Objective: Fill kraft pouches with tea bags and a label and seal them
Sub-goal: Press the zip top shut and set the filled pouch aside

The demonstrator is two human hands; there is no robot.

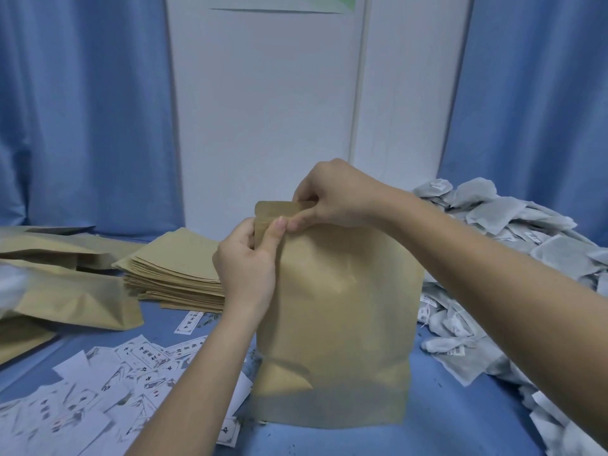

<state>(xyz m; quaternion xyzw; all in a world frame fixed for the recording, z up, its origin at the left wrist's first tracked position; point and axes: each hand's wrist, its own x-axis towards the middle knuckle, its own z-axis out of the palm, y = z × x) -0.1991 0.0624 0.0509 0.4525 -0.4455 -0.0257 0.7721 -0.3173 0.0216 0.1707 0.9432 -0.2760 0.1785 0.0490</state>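
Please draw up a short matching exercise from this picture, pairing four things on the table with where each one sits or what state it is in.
Things
1. upright kraft pouch
2. stack of flat pouches
3. paper labels
4. tea bags

Places or states
A. heaped at the right of the table
B. scattered at the near left
C. standing in the middle, its top edge pinched by the left hand and the right hand
D. piled flat behind the left hand

Pairs: 1-C, 2-D, 3-B, 4-A
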